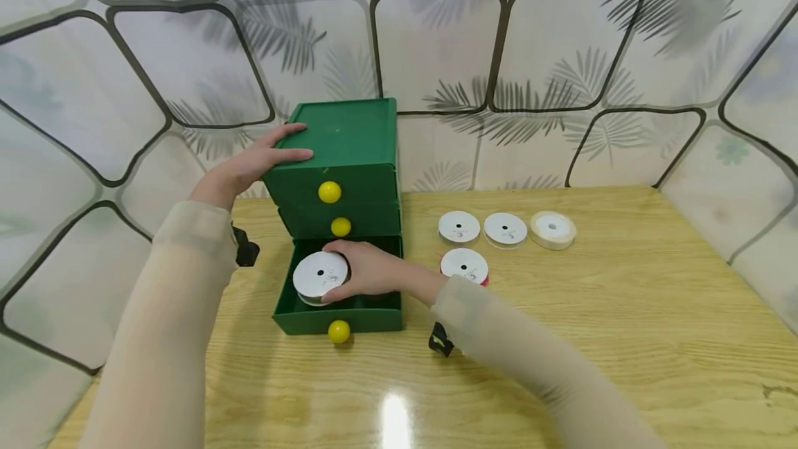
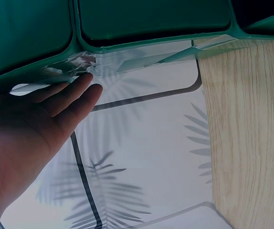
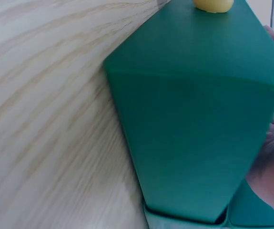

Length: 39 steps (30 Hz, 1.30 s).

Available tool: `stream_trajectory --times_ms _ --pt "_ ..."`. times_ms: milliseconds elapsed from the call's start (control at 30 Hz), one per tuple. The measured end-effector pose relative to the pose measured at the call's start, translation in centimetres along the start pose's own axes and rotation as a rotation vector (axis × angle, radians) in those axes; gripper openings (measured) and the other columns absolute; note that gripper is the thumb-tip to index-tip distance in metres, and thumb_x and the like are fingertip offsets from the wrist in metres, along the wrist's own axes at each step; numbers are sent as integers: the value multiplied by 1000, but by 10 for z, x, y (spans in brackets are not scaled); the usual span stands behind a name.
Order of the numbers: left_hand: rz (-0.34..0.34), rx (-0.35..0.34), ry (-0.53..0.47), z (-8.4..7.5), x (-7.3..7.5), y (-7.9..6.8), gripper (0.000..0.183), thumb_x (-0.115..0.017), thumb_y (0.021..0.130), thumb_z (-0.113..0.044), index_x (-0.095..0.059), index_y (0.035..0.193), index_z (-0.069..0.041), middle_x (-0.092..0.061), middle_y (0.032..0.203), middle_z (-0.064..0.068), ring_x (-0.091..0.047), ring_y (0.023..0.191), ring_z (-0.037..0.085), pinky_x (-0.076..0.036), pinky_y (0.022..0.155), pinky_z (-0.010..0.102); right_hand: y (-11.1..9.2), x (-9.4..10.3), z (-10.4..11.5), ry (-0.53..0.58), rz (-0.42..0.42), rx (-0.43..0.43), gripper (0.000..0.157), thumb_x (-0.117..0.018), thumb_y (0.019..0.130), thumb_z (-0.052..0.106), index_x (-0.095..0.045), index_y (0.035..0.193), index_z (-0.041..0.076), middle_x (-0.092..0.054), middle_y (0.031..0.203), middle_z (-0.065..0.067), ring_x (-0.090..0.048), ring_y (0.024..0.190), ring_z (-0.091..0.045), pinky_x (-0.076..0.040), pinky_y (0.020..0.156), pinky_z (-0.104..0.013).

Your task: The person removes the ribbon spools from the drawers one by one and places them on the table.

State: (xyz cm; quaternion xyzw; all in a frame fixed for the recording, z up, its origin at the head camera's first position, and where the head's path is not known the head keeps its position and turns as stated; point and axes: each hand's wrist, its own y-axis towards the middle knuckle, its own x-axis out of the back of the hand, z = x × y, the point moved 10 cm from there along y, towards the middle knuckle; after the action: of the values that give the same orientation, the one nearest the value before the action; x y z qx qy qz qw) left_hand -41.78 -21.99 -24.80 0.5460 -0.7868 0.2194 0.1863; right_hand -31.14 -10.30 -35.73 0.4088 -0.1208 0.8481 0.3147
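Note:
A green drawer box (image 1: 341, 134) with yellow knobs stands on the table, its bottom drawer (image 1: 374, 319) pulled out. My right hand (image 1: 368, 269) grips a white-sided ribbon spool (image 1: 319, 273) inside that drawer, thumb at the near edge and fingers at the far edge. In the right wrist view the drawer's side (image 3: 189, 138) hides the spool and most of the hand. My left hand (image 1: 252, 161) rests with extended fingers on the top left edge of the box. The left wrist view shows the same left hand (image 2: 41, 124) along the box's side, fingers straight.
Right of the box, two white spools (image 1: 458, 226) (image 1: 506, 229) and a cream ribbon roll (image 1: 553, 229) stand in a row. Nearer lies a spool with red ribbon (image 1: 464, 265), close to my right forearm. A patterned curtain-like backdrop (image 1: 436, 54) rises behind the wooden table (image 1: 623, 283).

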Motion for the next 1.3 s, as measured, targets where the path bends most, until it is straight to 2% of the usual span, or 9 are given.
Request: stream_trajectory --times_ms 167,367,500,700,933,1133,1300 --pt "-3 -4 7 0 0 0 81 -60 95 -39 -10 158 -27 13 161 4 -11 143 38 -19 110 60 -17 10 -1 19 -13 16 75 -81 80 35 -46 141 9 -56 131 -5 -52 111 -16 -42 95 -27" --pt "-4 7 -8 1 -1 1 80 -59 96 -37 -9 158 -27 11 161 6 -14 142 39 -20 109 60 -38 26 -7 56 -61 18 78 -84 77 32 -47 141 8 -54 134 -5 -51 115 -18 -42 97 -32" --pt "-8 8 1 1 0 1 81 -60 96 -38 -10 158 -27 13 161 5 -9 143 39 -17 110 61 -54 36 -12 106 -86 8 81 -85 76 31 -46 142 8 -53 136 -5 -51 117 -17 -43 98 -36" --pt "-9 1 11 0 1 0 81 -60 95 -40 -11 158 -26 14 161 4 -3 145 37 -13 111 61 -83 55 -19 68 -164 -12 85 -87 73 33 -46 143 7 -52 137 -7 -51 120 -20 -42 101 -43" --pt "-5 1 9 -1 -1 0 81 -60 95 -40 -12 158 -27 11 162 5 -14 142 38 -20 110 59 -120 72 -33 48 -231 -13 84 -89 71 28 -48 141 4 -56 133 -7 -54 116 -23 -44 96 -50" --pt "-9 0 16 -1 0 1 81 -60 95 -41 -12 158 -26 11 162 5 -11 143 38 -18 111 60 -153 89 -50 68 -286 -9 83 -89 72 26 -49 140 1 -55 133 -10 -53 117 -26 -42 97 -51" --pt "-9 8 10 0 0 1 81 -60 95 -41 -11 158 -27 10 162 6 -14 142 39 -20 110 60 -177 104 -66 13 -338 -21 81 -90 70 24 -51 138 0 -57 131 -12 -55 115 -29 -44 96 -51"
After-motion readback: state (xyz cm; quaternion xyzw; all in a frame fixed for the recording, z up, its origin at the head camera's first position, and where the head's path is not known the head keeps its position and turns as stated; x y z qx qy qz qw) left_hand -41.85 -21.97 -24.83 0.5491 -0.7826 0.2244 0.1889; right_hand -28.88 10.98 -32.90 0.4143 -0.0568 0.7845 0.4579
